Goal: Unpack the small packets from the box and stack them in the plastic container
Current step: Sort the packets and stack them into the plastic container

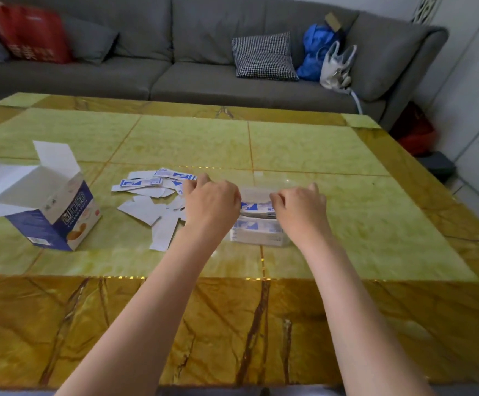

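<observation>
A clear plastic container (261,192) stands on the table's middle, holding a stack of white-and-blue packets (257,230). My left hand (211,201) and my right hand (299,202) grip the two ends of a small bundle of packets (257,207) at the top of that stack. Several loose packets (147,195) lie scattered to the left of my left hand. The opened blue-and-white box (52,207) lies tilted at the table's left, flaps spread.
The green and gold marble table (347,212) has a wide brown border near me. Behind it runs a grey sofa (192,70) with a checked cushion (264,57), a blue bag (317,50) and a white bag (337,67).
</observation>
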Action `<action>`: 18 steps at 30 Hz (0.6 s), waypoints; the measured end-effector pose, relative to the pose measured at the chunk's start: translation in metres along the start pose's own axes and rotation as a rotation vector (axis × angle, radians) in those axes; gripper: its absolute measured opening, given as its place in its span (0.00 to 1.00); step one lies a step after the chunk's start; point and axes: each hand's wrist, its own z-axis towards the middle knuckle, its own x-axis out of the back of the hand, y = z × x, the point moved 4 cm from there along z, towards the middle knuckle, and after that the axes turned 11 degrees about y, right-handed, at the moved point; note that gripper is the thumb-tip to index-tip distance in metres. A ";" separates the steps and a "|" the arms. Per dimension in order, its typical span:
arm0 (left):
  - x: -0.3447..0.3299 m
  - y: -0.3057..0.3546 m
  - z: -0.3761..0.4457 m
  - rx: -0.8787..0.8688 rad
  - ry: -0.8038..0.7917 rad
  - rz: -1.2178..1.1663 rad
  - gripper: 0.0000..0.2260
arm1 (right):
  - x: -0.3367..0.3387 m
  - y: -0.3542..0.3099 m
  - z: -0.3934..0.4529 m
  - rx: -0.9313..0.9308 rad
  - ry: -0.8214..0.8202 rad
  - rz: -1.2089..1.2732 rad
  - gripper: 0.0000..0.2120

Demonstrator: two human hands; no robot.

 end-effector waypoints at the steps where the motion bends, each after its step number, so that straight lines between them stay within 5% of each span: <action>1: 0.000 0.002 -0.001 -0.021 -0.001 0.035 0.12 | 0.000 -0.001 -0.001 0.007 -0.007 -0.021 0.20; 18: -0.002 0.009 -0.004 -0.075 -0.081 0.142 0.13 | 0.005 -0.005 -0.006 0.019 0.025 -0.058 0.17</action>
